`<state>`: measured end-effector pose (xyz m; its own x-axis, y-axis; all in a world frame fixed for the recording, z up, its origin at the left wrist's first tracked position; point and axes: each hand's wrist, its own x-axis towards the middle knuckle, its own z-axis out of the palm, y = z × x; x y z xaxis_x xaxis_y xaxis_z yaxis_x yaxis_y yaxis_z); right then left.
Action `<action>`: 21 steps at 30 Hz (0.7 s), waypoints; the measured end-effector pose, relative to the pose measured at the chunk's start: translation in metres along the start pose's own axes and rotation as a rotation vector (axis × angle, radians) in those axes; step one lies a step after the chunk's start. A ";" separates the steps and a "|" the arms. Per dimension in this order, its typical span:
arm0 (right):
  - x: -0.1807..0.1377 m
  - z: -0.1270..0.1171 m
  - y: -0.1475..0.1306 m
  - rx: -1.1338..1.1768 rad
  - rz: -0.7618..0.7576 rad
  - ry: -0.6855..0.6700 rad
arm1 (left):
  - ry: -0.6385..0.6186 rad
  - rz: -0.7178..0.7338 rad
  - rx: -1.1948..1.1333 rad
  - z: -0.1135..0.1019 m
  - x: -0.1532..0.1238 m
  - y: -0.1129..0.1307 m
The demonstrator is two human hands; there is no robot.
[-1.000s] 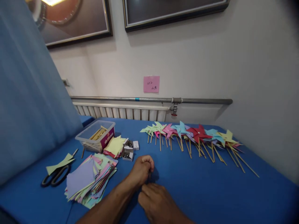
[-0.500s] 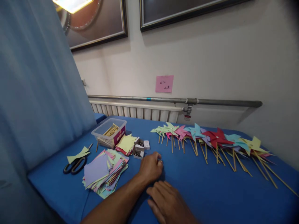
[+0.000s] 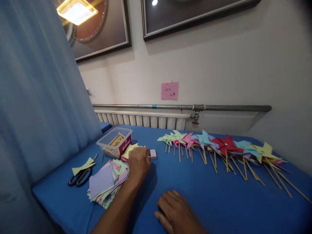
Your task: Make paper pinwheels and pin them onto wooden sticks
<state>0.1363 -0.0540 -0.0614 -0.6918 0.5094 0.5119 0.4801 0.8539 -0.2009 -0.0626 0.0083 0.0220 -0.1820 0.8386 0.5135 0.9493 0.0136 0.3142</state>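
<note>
My left hand (image 3: 138,162) reaches forward over the small white boxes of pins (image 3: 152,153), fingers curled down so that what they touch is hidden. It sits between the stack of coloured paper squares (image 3: 104,182) and the boxes. My right hand (image 3: 176,213) rests low on the blue tabletop (image 3: 209,195), fingers loosely curled, nothing visible in it. A row of finished paper pinwheels on wooden sticks (image 3: 219,148) lies along the far side.
A clear plastic tub of wooden sticks (image 3: 114,142) stands at the back left, with yellow paper (image 3: 129,150) beside it. Black scissors (image 3: 79,177) and a green paper scrap (image 3: 83,166) lie near the left edge. A blue curtain (image 3: 36,97) hangs at left; a radiator (image 3: 141,118) runs behind.
My left hand has moved forward and left from beside my right hand to over the pin boxes. My right hand has stayed low on the table.
</note>
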 end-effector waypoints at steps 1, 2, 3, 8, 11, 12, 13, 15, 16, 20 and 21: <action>0.000 0.001 0.000 -0.001 0.004 -0.004 | 0.024 -0.056 0.070 -0.007 0.006 -0.008; -0.001 0.002 0.001 -0.003 0.006 -0.007 | 0.036 -0.120 0.130 -0.013 0.011 -0.016; -0.001 0.003 0.001 -0.006 0.012 -0.008 | 0.014 -0.158 0.182 -0.017 0.015 -0.022; -0.002 0.006 0.002 -0.005 0.032 -0.025 | -0.203 -0.214 0.335 -0.026 0.021 -0.037; -0.003 0.005 0.002 0.008 0.037 -0.051 | -0.275 -0.207 0.326 -0.031 0.020 -0.044; -0.003 0.005 0.002 0.011 0.038 -0.060 | -0.286 -0.206 0.318 -0.033 0.021 -0.047; -0.003 0.005 0.001 0.010 0.042 -0.067 | -0.295 -0.209 0.313 -0.034 0.021 -0.050; -0.003 0.006 0.001 0.003 0.047 -0.077 | -0.329 -0.188 0.306 -0.035 0.022 -0.056; -0.003 0.006 0.001 -0.001 0.051 -0.085 | -0.354 -0.158 0.303 -0.034 0.022 -0.058; -0.002 0.005 0.000 -0.005 0.065 -0.162 | -0.434 -0.014 0.281 -0.026 0.021 -0.062; -0.002 0.004 0.000 -0.002 0.075 -0.180 | -0.447 0.000 0.282 -0.024 0.021 -0.063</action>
<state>0.1350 -0.0545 -0.0658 -0.7395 0.5825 0.3374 0.5350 0.8128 -0.2307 -0.1324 0.0119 0.0324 -0.1135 0.9881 0.1037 0.9926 0.1081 0.0560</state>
